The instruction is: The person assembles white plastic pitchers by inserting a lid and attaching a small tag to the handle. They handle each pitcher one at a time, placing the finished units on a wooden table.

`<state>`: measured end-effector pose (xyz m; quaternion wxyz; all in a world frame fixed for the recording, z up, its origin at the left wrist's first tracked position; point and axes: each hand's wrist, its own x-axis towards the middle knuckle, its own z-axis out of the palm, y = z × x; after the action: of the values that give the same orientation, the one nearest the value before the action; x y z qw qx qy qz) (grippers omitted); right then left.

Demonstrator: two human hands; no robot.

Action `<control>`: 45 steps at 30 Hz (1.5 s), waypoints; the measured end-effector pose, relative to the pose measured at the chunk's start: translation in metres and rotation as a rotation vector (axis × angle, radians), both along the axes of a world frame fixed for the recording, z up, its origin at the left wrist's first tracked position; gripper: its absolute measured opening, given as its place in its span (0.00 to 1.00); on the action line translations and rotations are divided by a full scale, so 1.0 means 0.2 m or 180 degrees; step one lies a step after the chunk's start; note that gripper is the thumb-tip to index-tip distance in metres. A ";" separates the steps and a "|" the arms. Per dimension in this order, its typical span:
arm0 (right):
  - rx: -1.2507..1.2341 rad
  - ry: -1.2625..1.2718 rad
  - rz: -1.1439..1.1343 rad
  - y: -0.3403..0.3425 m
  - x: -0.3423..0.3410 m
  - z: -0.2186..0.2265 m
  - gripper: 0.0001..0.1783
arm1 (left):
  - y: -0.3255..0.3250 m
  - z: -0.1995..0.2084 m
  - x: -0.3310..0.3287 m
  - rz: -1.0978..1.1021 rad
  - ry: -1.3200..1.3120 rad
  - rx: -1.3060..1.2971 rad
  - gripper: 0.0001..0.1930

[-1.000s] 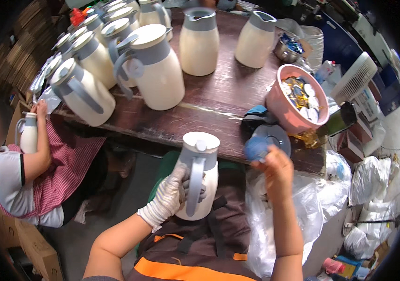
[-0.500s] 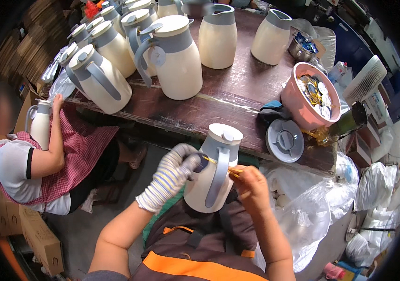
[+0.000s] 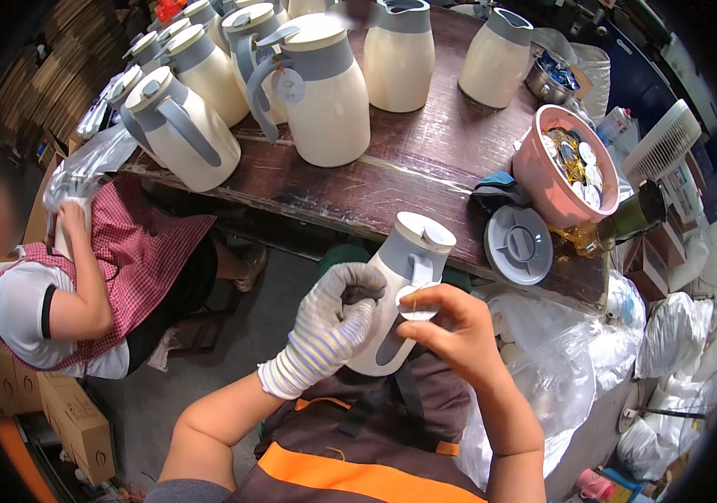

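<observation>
A cream vacuum jug with a grey collar and grey handle stands in my lap, tilted, its lid toward the table. My right hand, bare, pinches a small round white tag against the jug's handle; a bit of yellow string shows by the fingers. At the jug's left side is my left hand in a striped knit glove. Its fingers are curled in together, and what they hold, if anything, is hidden. On the table, a similar jug carries a round white tag at its handle.
Several more jugs crowd the dark wooden table. At its right end are a pink bucket of tags, a grey lid and a metal bowl. Plastic bags lie right. A seated person handles a bagged jug at left.
The dark side of the tag and the stretched yellow strings no longer show; the white tag is now in my right hand at the handle. The co-worker's jug is now under clear plastic.
</observation>
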<state>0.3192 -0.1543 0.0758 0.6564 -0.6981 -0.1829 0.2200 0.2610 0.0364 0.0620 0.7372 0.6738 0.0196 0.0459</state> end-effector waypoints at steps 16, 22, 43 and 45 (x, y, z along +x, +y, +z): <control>0.0721 0.0755 -0.0158 -0.01 -0.10 -0.34 0.07 | 0.18 0.00 0.09 0.0173 0.1216 -0.0008 0.21; 0.0465 0.0780 -0.0039 -0.06 -0.12 -0.31 0.07 | 0.24 0.02 0.09 -0.0039 0.1009 0.0947 0.21; 0.0535 0.0348 -0.0082 0.29 0.48 -0.22 0.34 | 0.75 0.22 0.40 0.2514 -0.1764 0.1804 0.18; 0.0283 0.0105 -0.0168 0.46 0.69 -0.31 0.47 | 0.79 0.12 0.48 0.2769 -0.1838 0.1750 0.18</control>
<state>0.4576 -0.0618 0.0134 0.6952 -0.6691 -0.1631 0.2057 0.3578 0.1948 0.0857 0.4245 0.7305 0.0800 0.5290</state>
